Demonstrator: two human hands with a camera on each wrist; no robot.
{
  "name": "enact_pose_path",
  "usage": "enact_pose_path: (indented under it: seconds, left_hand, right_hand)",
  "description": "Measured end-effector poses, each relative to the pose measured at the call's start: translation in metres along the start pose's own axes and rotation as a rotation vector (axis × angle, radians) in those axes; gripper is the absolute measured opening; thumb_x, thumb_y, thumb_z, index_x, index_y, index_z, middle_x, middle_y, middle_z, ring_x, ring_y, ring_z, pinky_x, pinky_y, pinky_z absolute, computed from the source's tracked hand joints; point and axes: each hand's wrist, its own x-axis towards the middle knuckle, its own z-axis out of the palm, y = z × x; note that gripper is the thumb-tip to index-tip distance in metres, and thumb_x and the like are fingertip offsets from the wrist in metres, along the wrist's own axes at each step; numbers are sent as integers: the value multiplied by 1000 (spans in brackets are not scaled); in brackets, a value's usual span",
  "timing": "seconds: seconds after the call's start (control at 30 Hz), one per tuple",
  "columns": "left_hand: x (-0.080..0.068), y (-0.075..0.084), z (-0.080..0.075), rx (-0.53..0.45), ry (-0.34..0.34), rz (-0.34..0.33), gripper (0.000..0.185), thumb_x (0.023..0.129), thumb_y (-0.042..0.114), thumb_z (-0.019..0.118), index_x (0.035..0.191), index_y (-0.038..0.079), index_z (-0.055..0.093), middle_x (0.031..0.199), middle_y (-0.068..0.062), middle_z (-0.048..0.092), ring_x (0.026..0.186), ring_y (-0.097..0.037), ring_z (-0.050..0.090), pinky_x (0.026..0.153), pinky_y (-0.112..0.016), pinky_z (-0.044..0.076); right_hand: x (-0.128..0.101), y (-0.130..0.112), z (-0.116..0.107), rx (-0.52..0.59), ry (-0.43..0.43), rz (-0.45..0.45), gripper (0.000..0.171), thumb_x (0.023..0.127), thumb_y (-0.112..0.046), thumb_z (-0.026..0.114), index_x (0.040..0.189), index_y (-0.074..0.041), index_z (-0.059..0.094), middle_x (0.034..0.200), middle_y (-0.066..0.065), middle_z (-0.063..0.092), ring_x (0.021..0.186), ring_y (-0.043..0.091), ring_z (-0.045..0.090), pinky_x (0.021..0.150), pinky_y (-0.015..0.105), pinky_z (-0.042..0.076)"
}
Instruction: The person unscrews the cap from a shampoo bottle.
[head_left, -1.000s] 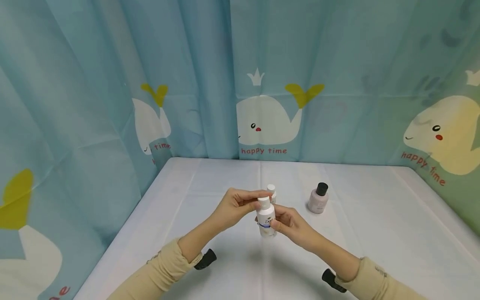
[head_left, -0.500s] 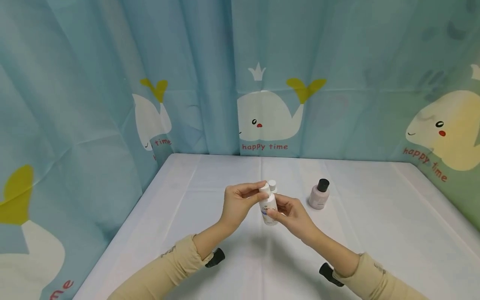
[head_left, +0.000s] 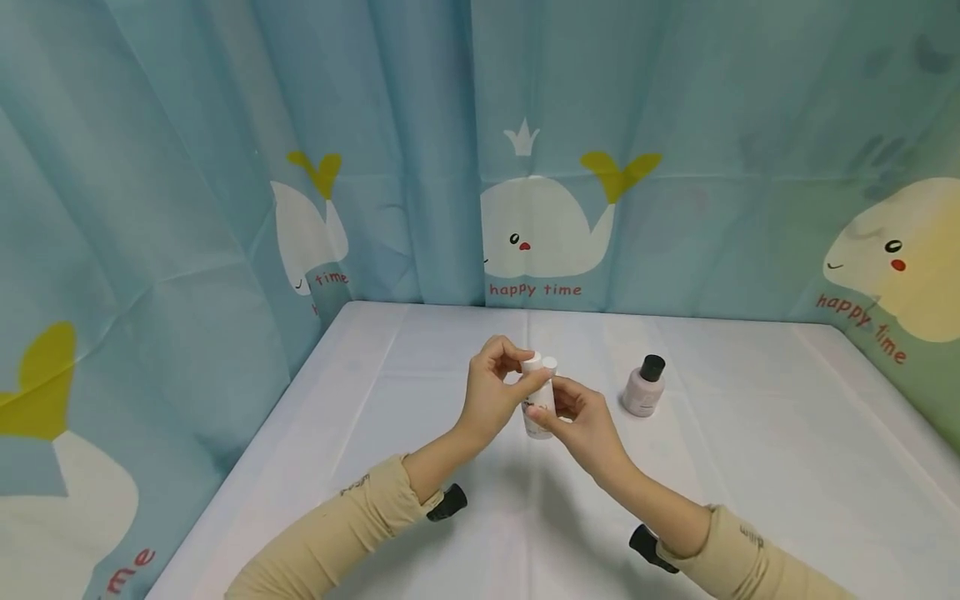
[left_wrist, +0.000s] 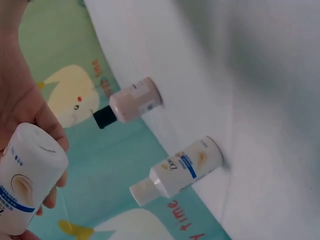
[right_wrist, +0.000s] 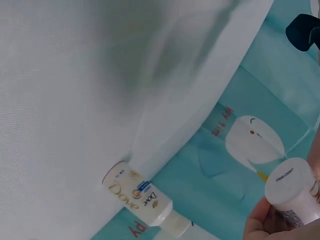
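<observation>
A white Dove bottle (head_left: 538, 423) is held upright above the table between both hands. My left hand (head_left: 489, 398) pinches its white cap (head_left: 532, 362) between thumb and fingers. Around the bottle's body, my right hand (head_left: 594, 432) grips with the thumb in front and fingers behind. Its underside faces the camera in the left wrist view, where the held bottle (left_wrist: 32, 172) is at the lower left. A second white Dove bottle (left_wrist: 186, 167) stands on the table; in the head view it is mostly hidden behind the held one, with its cap (head_left: 549, 365) showing.
A pale pink bottle (head_left: 643, 392) with a black cap stands on the white-covered table (head_left: 757, 433), right of the hands. Blue curtains (head_left: 420, 150) with whale prints hang behind and beside the table. Black devices (head_left: 447, 503) sit at both wrists.
Both hands have moved up and slightly away with the held bottle. My left hand has turned at the cap, its fingers now more arched. The pink bottle stays put.
</observation>
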Motion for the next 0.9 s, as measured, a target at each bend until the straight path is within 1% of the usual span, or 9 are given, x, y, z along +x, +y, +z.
enact_pose_path:
  seconds: [0.1,0.17,0.27,0.33,0.4,0.5,0.63,0.77,0.9]
  left_hand:
    - [1,1,0,-19,-21,-10,19,79,-6,69,92,-8,55,95,-24,53,80,-4,51,76,-16,49]
    - [2,3,-1,-37,-47,-14,23,80,-6,69,98,-9,55,101,-26,54,85,-4,52,79,-15,49]
    - [5,4,-5,-75,-114,-5,43,83,18,73,111,-8,55,115,-26,55,96,-5,56,88,-17,49]
    - [7,4,-9,-103,-170,3,63,80,36,72,121,-8,53,127,-26,53,109,-12,58,96,-19,48]
    - [7,5,-13,-125,-236,8,79,77,49,67,130,-7,49,136,-24,49,121,-20,54,101,-22,45]
    - [4,6,-22,-121,-335,10,78,84,47,58,137,-7,41,144,-22,41,131,-32,44,105,-25,41]
    - [-1,10,-28,-115,-420,-2,62,92,34,54,137,-7,41,145,-20,39,133,-31,42,106,-27,41]
    - [-2,11,-27,-132,-422,-32,52,93,24,56,132,-9,46,140,-22,44,127,-30,48,103,-29,44]
    - [-1,10,-24,-158,-382,-52,54,89,27,61,126,-11,52,133,-28,49,120,-22,57,97,-29,49]
  right_hand:
    - [-2,-2,-2,-7,-16,-13,41,85,-8,68,122,7,57,107,22,69,90,2,64,80,18,53]
    - [-2,-4,-5,-11,-32,-22,41,85,-8,68,123,7,57,107,22,68,93,7,65,81,19,53]
    - [-1,-8,-10,-29,-46,-35,42,86,-7,67,123,7,56,111,22,67,98,20,66,85,23,54]
    - [0,-11,-13,-38,-48,-35,42,86,-7,67,124,7,56,113,23,66,103,28,65,88,28,54]
    - [0,-12,-15,-45,-48,-36,42,86,-6,67,124,8,55,115,24,65,105,32,64,89,33,54]
    - [-1,-13,-16,-45,-63,-36,43,86,-7,67,124,8,55,116,24,64,105,31,63,90,33,54]
    - [-4,-10,-16,-49,-78,-42,44,85,-9,69,124,6,56,114,22,66,101,26,64,88,24,53]
    - [-7,-6,-15,-59,-82,-61,44,85,-10,69,123,6,56,114,21,66,100,22,65,87,20,52]
    - [-6,-5,-16,-64,-87,-107,41,85,-7,68,121,7,56,112,22,66,99,17,65,86,20,52]
